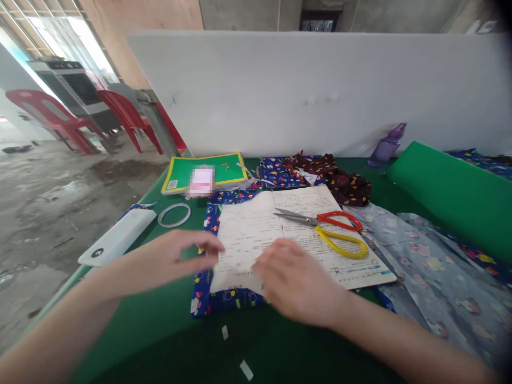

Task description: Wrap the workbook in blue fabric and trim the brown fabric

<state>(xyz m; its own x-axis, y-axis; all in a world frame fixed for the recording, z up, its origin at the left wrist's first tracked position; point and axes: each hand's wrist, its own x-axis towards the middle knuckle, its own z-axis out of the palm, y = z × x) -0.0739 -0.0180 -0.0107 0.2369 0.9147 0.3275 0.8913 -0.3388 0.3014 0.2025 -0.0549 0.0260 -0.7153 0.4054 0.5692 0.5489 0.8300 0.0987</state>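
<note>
Left hand (pixel 170 255): thumb and fingers well parted, nothing visible between them, at the 9 o'clock edge of the open, cream-paged printed book (pixel 242 232). Right hand (pixel 294 280): blurred, fingers bunched, over the book near 6 o'clock; cannot tell whether it grips anything. Book lies on blue cartoon-print cloth (pixel 203 290); its 9 o'clock strip has long axis roughly 1-to-7, left hand nearer, contact unclear. Red-and-yellow-handled steel scissors (pixel 310 220) rest on the book, 1 o'clock from right hand, tips between 9 and 10
</note>
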